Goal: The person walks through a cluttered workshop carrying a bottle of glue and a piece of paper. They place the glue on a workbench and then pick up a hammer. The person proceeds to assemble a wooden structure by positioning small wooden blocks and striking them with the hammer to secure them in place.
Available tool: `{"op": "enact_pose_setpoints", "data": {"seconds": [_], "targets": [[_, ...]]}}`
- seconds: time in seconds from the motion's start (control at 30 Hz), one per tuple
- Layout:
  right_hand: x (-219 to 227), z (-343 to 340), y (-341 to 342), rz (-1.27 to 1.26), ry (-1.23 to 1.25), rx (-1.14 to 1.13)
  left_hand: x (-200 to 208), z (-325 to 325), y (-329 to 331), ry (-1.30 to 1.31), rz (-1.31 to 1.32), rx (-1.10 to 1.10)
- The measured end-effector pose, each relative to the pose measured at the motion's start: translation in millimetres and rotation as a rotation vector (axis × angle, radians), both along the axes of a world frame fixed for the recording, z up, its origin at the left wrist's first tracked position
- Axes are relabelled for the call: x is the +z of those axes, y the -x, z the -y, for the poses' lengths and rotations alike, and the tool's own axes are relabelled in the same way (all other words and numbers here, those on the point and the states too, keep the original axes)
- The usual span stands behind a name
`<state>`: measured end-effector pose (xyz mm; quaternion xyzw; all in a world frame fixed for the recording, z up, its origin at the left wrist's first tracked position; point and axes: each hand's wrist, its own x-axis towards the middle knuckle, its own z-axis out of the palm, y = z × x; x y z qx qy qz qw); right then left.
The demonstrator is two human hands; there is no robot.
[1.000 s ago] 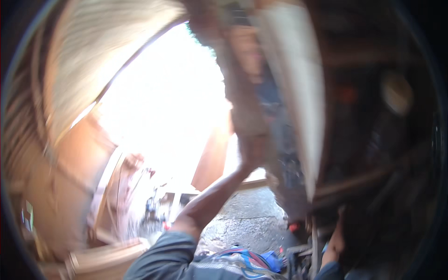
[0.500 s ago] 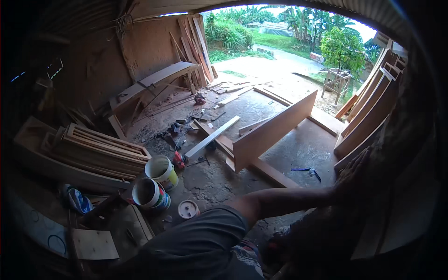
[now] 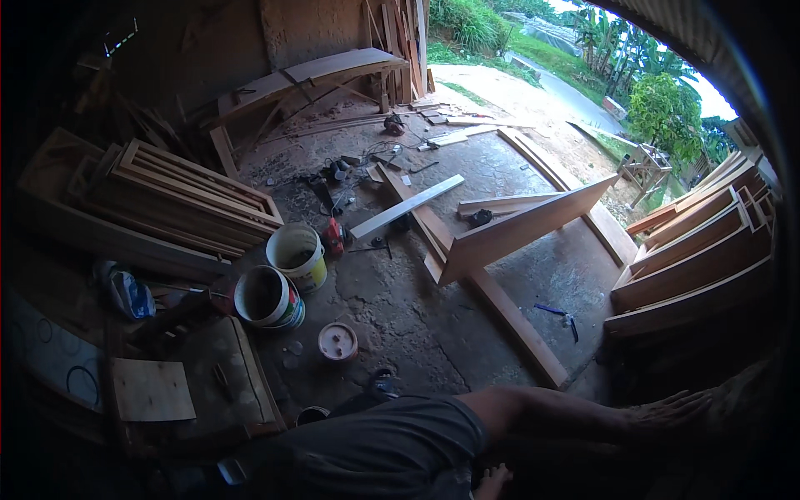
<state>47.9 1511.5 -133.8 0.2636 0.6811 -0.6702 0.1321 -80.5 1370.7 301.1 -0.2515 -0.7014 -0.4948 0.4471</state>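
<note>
My left arm, in a dark grey short sleeve, stretches across the lower part of the view to the right. At its end my left hand (image 3: 671, 410) lies with fingers extended on a rough brown surface (image 3: 737, 390), whose kind is too dim to make out. Below that arm, at the lower edge, part of my right hand (image 3: 493, 478) shows in shadow. Its fingers are too dim and partly hidden to read, and no object can be seen in it. Beyond the left hand, several curved wooden panels (image 3: 692, 287) lean in a row at the right.
A broad plank (image 3: 525, 229) stands on edge across boards (image 3: 521, 329) on the concrete floor. Two buckets (image 3: 296, 257) and a lidded tub (image 3: 337, 342) stand left of centre. Wooden frames (image 3: 192, 196) are stacked at the left. A bench (image 3: 325, 71) runs along the back wall.
My view has turned and tilted, so the room appears rotated. My left hand is still on the rough surface, now lower and further right. My right hand shows at the lower edge.
</note>
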Motion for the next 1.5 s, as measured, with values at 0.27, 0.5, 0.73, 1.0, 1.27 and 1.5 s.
{"op": "enact_pose_setpoints", "data": {"seconds": [0.27,0.5,0.73,1.0,1.27,1.5], "targets": [[-58,95,-31,0.346,-0.037,0.416,-243,203,-121,0.636,0.780,-0.345],[-121,113,-18,0.089,-0.919,1.227,-408,429,-371,0.332,1.689,0.204],[-106,227,3,0.096,-0.610,1.172,-465,494,-554,-0.728,1.489,1.022],[-73,476,49,0.237,-0.398,1.205,-485,447,-563,-1.540,1.618,0.772],[-78,683,102,-0.034,-0.402,1.658,-474,513,-526,-1.934,1.355,0.984],[-53,848,108,-0.075,-0.181,1.686,-475,638,-489,-1.827,1.223,0.958]]}}
